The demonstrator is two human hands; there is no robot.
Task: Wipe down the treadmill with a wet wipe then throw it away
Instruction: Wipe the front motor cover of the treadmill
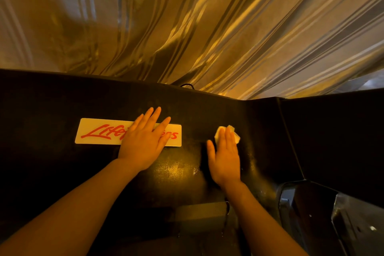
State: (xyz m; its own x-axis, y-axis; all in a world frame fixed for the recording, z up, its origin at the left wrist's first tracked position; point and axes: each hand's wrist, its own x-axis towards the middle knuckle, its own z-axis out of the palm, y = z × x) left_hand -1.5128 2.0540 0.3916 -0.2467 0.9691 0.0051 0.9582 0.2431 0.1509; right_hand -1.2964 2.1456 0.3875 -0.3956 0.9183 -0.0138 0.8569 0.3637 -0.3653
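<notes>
While I was watching the head feed, this is roughly what I had on screen:

Right hand: my right hand [225, 159] lay flat on the black treadmill hood [187, 164], fingers straight and close together, thumb out to the side, pressing down on the wet wipe.

Wet wipe: the wet wipe [235, 136] was bunched up white under my right fingertips, poking out past them on the far side and touching the hood near its right end.

Left hand: my left hand [144, 141] was flat too, fingers spread a bit, holding nothing, palm resting on the hood.

Logo plate: the white logo plate [97, 132] with red script sat under that left hand, which covered the middle of the lettering, so I couldn't read the whole word.

Hood surface: between the hands and nearer me it looked shiny and speckled, could've been wet, couldn't really tell in that orange light.

Side rail: a dark side rail [332, 139] ran along the right, just beside the wipe's end of the hood.

Backdrop: striped shiny curtain [207, 27] hung behind the hood.
</notes>
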